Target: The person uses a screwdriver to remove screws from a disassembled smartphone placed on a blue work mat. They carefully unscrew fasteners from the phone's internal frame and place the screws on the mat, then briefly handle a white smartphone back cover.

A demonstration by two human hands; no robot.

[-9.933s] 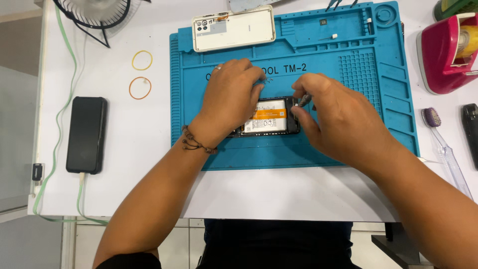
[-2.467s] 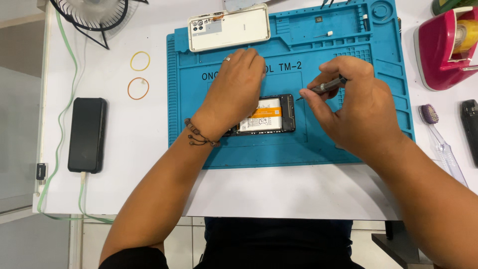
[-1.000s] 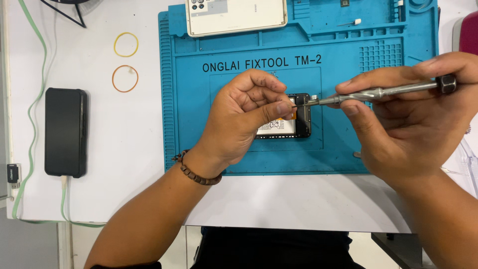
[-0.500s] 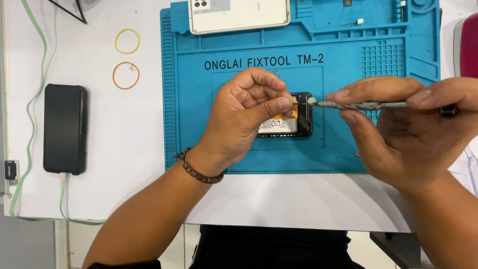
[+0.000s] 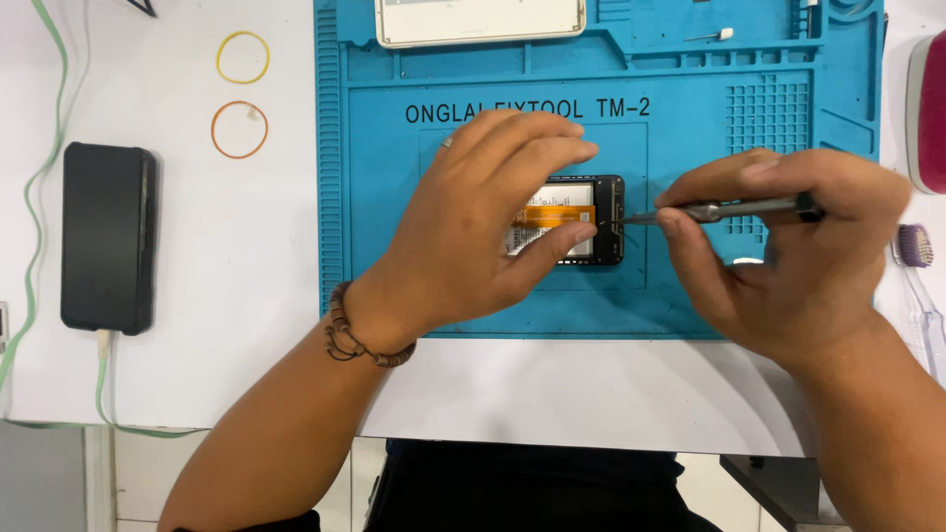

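An opened black phone [image 5: 603, 212], with an orange flex strip and a white battery showing inside, lies flat on the blue repair mat [image 5: 690, 286]. My left hand [image 5: 483, 227] covers most of it, fingers and thumb pinching its right part. My right hand [image 5: 788, 266] grips a thin metal screwdriver [image 5: 719, 209] held nearly level, its tip touching the phone's right end.
A white phone back cover [image 5: 480, 20] lies at the mat's top edge. A black phone [image 5: 108, 236] on a green cable lies at the left, beyond a yellow ring [image 5: 242, 57] and an orange ring [image 5: 239, 129]. A pink tape holder [image 5: 928, 108] and a toothbrush [image 5: 921, 286] sit at the right.
The view has shifted right. My right hand lowered the screwdriver to level and brought its tip onto the phone's right end. The left hand kept hold of the phone.
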